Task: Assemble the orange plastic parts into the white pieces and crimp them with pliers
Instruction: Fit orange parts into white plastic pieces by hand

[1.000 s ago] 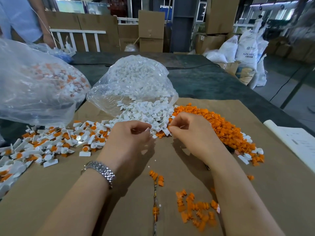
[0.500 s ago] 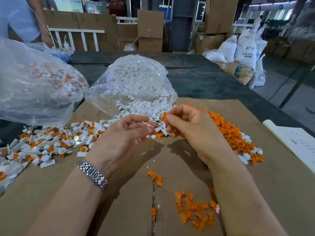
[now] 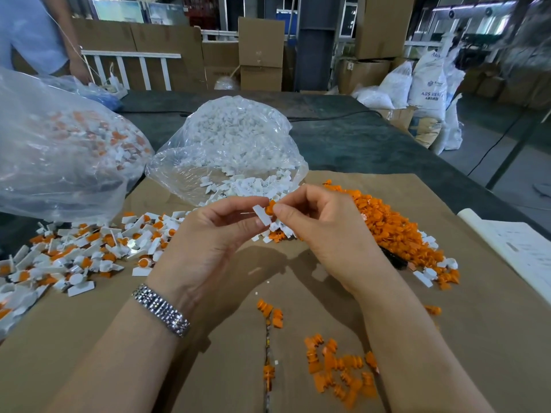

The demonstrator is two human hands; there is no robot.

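My left hand (image 3: 208,242) pinches a small white piece (image 3: 261,215) between thumb and fingers, raised above the cardboard. My right hand (image 3: 325,231) pinches an orange part (image 3: 270,208) right against that white piece. Behind my hands lies a heap of loose white pieces (image 3: 250,186) spilling from a clear bag (image 3: 229,144). A long pile of orange parts (image 3: 390,228) runs to the right. Assembled white-and-orange pieces (image 3: 89,248) are spread at the left. A dark tool (image 3: 395,260), perhaps the pliers, lies half hidden under my right wrist.
A large clear bag (image 3: 59,150) of assembled pieces stands at the far left. Scattered orange parts (image 3: 337,368) lie near the front. Brown cardboard (image 3: 119,338) covers the dark table. White paper (image 3: 518,248) lies at the right edge. A person (image 3: 32,34) stands at the back left.
Both hands have lifted from the piles and come together. The left now holds a white piece and the right an orange part against it.
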